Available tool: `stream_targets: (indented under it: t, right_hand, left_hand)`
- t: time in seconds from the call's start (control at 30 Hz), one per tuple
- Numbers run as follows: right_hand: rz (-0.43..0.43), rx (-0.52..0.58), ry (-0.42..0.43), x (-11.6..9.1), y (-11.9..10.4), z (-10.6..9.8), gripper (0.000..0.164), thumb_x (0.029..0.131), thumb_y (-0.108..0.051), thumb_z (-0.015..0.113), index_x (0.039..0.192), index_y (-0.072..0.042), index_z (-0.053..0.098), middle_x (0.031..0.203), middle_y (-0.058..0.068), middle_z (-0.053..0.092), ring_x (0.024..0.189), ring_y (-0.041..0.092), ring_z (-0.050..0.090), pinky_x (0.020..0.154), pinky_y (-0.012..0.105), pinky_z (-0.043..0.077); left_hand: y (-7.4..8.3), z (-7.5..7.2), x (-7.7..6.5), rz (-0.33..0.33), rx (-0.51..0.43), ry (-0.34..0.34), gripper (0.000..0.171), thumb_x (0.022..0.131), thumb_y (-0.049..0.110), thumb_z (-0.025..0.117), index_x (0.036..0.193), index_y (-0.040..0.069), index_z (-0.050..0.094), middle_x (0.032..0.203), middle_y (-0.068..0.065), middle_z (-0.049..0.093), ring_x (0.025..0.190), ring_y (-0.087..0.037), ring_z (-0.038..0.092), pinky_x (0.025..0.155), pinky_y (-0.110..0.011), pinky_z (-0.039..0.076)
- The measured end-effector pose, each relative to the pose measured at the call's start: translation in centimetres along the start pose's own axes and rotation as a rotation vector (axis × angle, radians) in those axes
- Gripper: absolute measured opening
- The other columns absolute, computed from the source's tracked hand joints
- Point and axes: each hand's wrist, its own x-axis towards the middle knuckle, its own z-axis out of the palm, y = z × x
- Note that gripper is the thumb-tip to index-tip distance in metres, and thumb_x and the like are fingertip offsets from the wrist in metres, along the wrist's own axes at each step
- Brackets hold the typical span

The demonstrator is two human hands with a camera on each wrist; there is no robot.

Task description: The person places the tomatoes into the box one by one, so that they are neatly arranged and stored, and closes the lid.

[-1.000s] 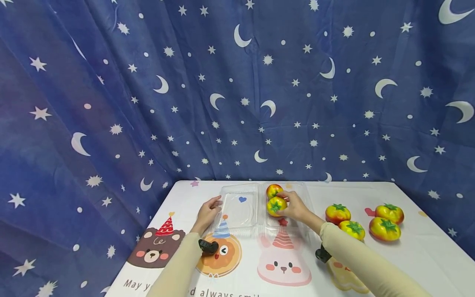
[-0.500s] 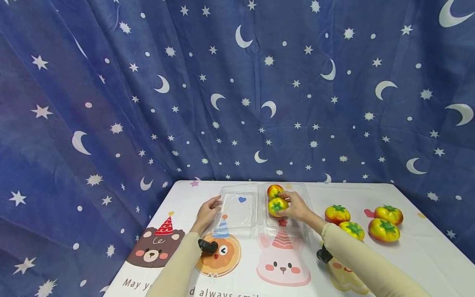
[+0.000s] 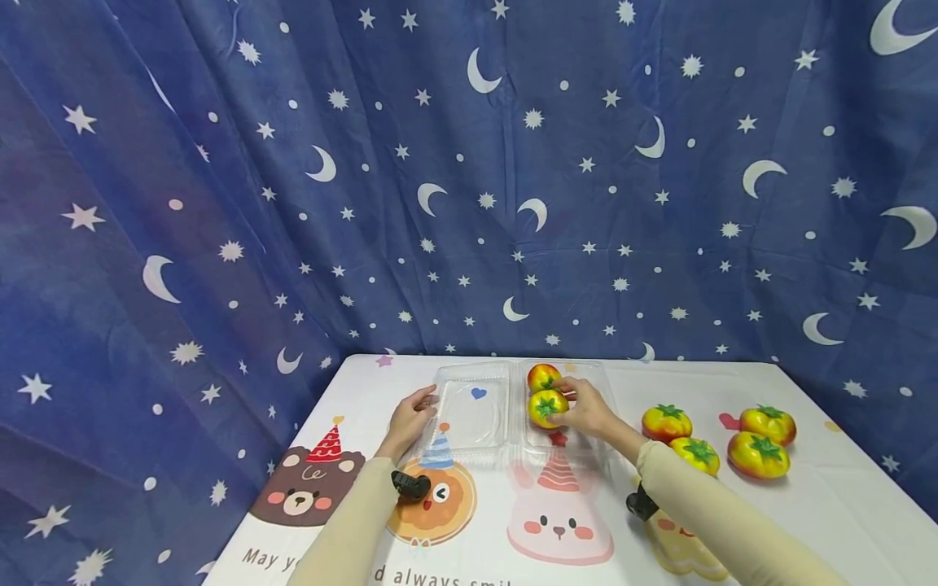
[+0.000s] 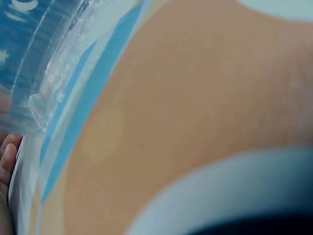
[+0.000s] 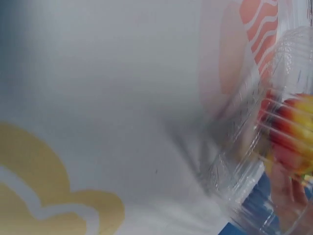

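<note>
A clear plastic clamshell box (image 3: 469, 449) lies unfolded on the table, its two halves side by side. My left hand (image 3: 410, 417) holds the outer edge of its left half; in the left wrist view the fingers (image 4: 7, 159) are at the box's corner, mostly cut off. In the right half sit two red-and-yellow toy tomatoes with green star-shaped tops, a back tomato (image 3: 541, 374) and a front tomato (image 3: 544, 408). My right hand (image 3: 588, 409) grips the front one from the right. Through the ribbed plastic wall, the right wrist view shows a tomato (image 5: 293, 129) against the fingers (image 5: 281, 193).
Several more toy tomatoes stand on the right of the table: one (image 3: 667, 422) and another (image 3: 696, 454) nearer the box, and a pair (image 3: 760, 454) farther right. The tablecloth (image 3: 440, 561) has printed cartoon animals. A blue star-and-moon curtain (image 3: 469, 268) hangs behind the table.
</note>
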Motion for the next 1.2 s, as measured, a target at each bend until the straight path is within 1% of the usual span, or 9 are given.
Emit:
stream_targets:
  t: [0.13,0.33,0.5,0.63,0.77,0.87,0.97,1.1,1.2]
  right_hand:
    - [0.008,-0.014,-0.008,-0.1,0.0,-0.5,0.063,0.069,-0.010,0.087,0.122,0.009,0.058,0.118,0.028,0.058,0.105,0.046,0.061,0.092,0.054,0.048]
    - [0.058,-0.048,-0.022,-0.3,0.0,-0.4,0.064,0.071,-0.013,0.087,0.124,0.006,0.059,0.119,0.026,0.059,0.106,0.043,0.061,0.092,0.051,0.049]
    - [0.039,-0.043,-0.013,-0.4,0.2,-0.4,0.065,0.070,-0.013,0.087,0.124,0.008,0.058,0.117,0.029,0.060,0.104,0.044,0.062,0.091,0.051,0.050]
    - [0.041,-0.047,-0.017,-0.4,-0.1,-0.5,0.066,0.069,-0.014,0.087,0.124,0.008,0.058,0.118,0.029,0.059,0.105,0.044,0.061,0.091,0.052,0.050]
    - [0.045,-0.050,-0.019,-0.3,-0.6,-1.0,0.067,0.071,-0.014,0.086,0.126,0.008,0.056,0.122,0.030,0.057,0.107,0.046,0.060,0.092,0.052,0.049]
    - [0.023,-0.048,-0.011,-0.2,-0.8,-1.9,0.067,0.076,-0.017,0.083,0.130,0.009,0.054,0.127,0.031,0.055,0.110,0.048,0.058,0.094,0.054,0.048]
    - [0.013,-0.050,0.019,-0.2,-1.0,-3.2,0.064,0.083,-0.023,0.077,0.132,0.009,0.052,0.130,0.030,0.054,0.113,0.049,0.057,0.093,0.055,0.048]
    - [0.033,-0.095,0.087,-0.7,-0.8,-5.6,0.057,0.092,-0.031,0.067,0.132,0.007,0.052,0.129,0.029,0.053,0.113,0.048,0.057,0.091,0.054,0.049]
    - [0.049,-0.144,0.125,-1.5,-0.1,-7.8,0.054,0.096,-0.031,0.061,0.132,0.008,0.051,0.128,0.032,0.052,0.113,0.049,0.056,0.091,0.056,0.048]
  left_hand:
    - [0.1,0.0,0.0,0.000,0.013,0.009,0.050,0.088,0.008,0.060,0.138,0.011,0.059,0.123,-0.009,0.067,0.111,-0.027,0.059,0.100,-0.046,0.041]
    - [-0.1,0.0,-0.1,-0.003,0.016,0.003,0.049,0.089,0.008,0.059,0.139,0.011,0.058,0.123,-0.009,0.067,0.112,-0.027,0.059,0.101,-0.047,0.040]
    - [-0.1,0.1,0.0,-0.012,0.008,0.003,0.050,0.089,0.009,0.060,0.138,0.012,0.059,0.123,-0.009,0.067,0.111,-0.026,0.059,0.101,-0.047,0.040]
    - [0.1,0.0,0.0,-0.008,0.002,0.009,0.050,0.088,0.008,0.059,0.138,0.012,0.059,0.123,-0.009,0.067,0.110,-0.026,0.059,0.100,-0.046,0.041]
    - [0.0,0.0,0.0,0.018,0.001,0.011,0.050,0.088,0.007,0.059,0.138,0.009,0.059,0.121,-0.010,0.068,0.109,-0.026,0.060,0.099,-0.045,0.042]
    - [-0.1,0.0,0.1,0.038,0.013,0.012,0.050,0.087,0.007,0.057,0.137,0.006,0.059,0.120,-0.012,0.068,0.106,-0.025,0.060,0.096,-0.044,0.043]
    - [-0.1,-0.1,0.0,0.027,0.008,0.015,0.051,0.086,0.007,0.057,0.137,0.006,0.059,0.119,-0.012,0.068,0.106,-0.025,0.059,0.096,-0.045,0.043]
    - [0.0,-0.2,0.0,-0.005,-0.015,-0.003,0.050,0.088,0.006,0.057,0.138,0.009,0.058,0.122,-0.010,0.067,0.110,-0.026,0.058,0.101,-0.047,0.040]
    - [0.0,-0.1,-0.1,-0.009,-0.023,-0.016,0.050,0.089,0.006,0.057,0.139,0.009,0.058,0.123,-0.010,0.067,0.112,-0.027,0.057,0.102,-0.047,0.039]
